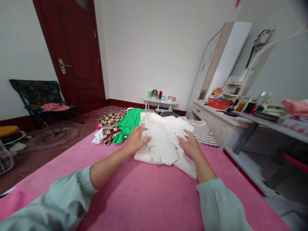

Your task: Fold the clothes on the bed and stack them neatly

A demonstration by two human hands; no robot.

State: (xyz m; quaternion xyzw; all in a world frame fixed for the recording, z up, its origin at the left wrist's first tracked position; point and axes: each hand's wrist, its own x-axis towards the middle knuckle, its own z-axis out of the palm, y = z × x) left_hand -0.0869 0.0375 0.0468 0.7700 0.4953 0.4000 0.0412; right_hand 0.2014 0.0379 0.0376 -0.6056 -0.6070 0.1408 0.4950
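A crumpled white garment (161, 141) lies on the pink bed cover (144, 189). My left hand (136, 138) rests flat on the garment's left edge, fingers stretched out. My right hand (190, 144) lies on its right side, fingers curved down onto the cloth. Both of my arms wear pale green sleeves. Behind the white garment lie a green garment (128, 123), a brown checked cloth (109, 123) and a striped black-and-white cloth (204, 131).
A white dressing table (216, 118) with a red basket (218, 103) and bottles stands to the right. A small white side table (160, 102) stands by the far wall. A folding chair (40, 96) and a dark red door (74, 54) are at the left.
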